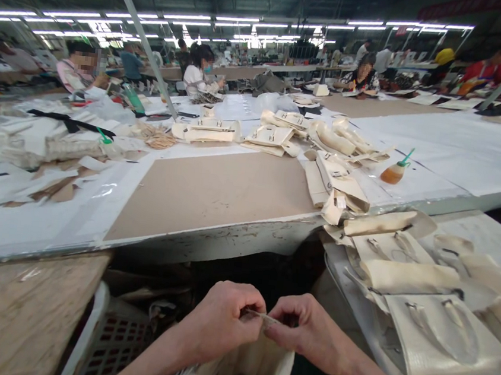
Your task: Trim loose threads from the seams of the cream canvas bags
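Note:
In the head view, my left hand [230,314] and my right hand [304,330] meet at the lower middle, fingertips almost touching. Both pinch a thin pale strip [265,317] stretched between them. Right below, a cream bag body [276,366] stands open at my lap, its dark inside partly showing. Whether the strip belongs to this bag I cannot tell. My fingers hide most of the strip.
Finished-looking cream handbags [441,333] lie on a side table at right. More cream bag pieces [271,136] and a bottle of amber liquid [394,173] rest on the long worktable [215,184]. A white plastic basket [116,337] stands low at left, beside a wooden board [14,306]. People work farther back.

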Tool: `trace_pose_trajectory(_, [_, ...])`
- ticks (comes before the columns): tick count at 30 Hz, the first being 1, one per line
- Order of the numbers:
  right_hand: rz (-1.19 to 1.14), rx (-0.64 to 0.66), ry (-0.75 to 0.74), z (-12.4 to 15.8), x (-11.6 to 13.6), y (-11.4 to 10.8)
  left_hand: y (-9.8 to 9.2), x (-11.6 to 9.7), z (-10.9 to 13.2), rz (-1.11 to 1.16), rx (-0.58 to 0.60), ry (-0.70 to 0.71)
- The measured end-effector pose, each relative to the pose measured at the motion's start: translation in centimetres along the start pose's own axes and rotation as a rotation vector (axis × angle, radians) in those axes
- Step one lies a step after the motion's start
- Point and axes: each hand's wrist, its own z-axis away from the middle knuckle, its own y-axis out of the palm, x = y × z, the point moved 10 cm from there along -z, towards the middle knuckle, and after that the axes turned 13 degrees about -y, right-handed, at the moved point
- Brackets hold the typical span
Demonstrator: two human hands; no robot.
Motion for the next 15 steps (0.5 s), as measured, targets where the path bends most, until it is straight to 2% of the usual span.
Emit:
trace_pose_trajectory(6, [0.057, -0.023, -0.018, -0.4, 0.0, 0.1, 0.0, 0.5, 0.0, -0.04, -0.108, 0.033])
trace_pose_trajectory(8, [0.061, -0.032, -0.01, -0.6, 0.2, -0.1, -0.1, 0.9, -0.4, 0.0, -0.092, 0.0])
trace_pose_trajectory(11, [0.023, -0.015, 0.006, -0.7, 0.5, -0.3, -0.1, 2.1, -1.0, 0.129, -0.01, -0.135])
trace_pose_trajectory(15, [-0.205, 0.057, -0.017, -0.4, 1.2, 0.1, -0.2, 3.4, -1.0, 0.277, 0.039, -0.261])
